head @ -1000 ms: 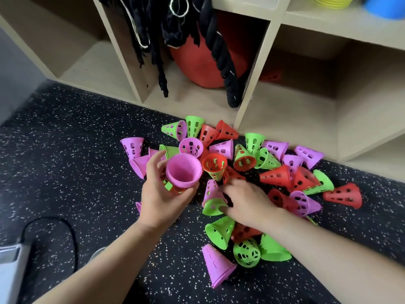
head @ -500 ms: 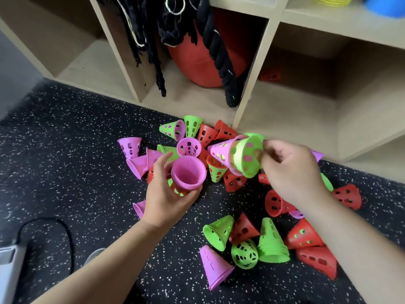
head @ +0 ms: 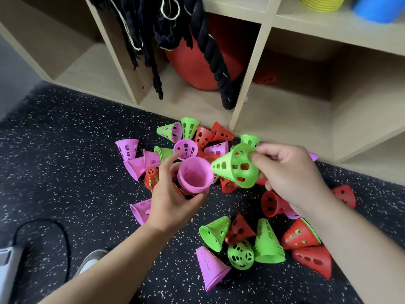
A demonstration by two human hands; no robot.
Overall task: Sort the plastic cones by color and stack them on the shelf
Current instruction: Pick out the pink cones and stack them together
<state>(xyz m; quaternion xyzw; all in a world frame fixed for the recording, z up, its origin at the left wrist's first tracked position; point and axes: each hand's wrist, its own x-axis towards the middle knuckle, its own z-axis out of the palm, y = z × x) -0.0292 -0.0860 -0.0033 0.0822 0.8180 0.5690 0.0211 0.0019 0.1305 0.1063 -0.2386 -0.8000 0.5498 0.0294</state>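
Cones (head: pixel 213 234) in pink, green and red lie scattered on the speckled black floor (head: pixel 65 150) across the middle and lower right of the frame, in front of the wooden shelf (head: pixel 247 69). Your left hand (head: pixel 173 200), at centre, curls its fingers and thumb around a pink cone (head: pixel 195 175) held mouth-up; whether others are nested beneath it cannot be told. Your right hand (head: pixel 291 174), just right of centre, pinches the rim of a green cone (head: pixel 235 166) between thumb and fingertips. Its narrow tip points left, right beside the pink cone's rim; you cannot tell if they touch. A green stack (head: pixel 268 244) stands upright at lower right, and a fallen pink one (head: pixel 210 266) lies below and to its left. In the shelf's middle compartment, at the top of the frame, sit a red ball (head: pixel 192 62) and a thick black rope (head: pixel 217 60). A yellow stack (head: pixel 320 3) and a blue stack (head: pixel 377 7) show at upper right.
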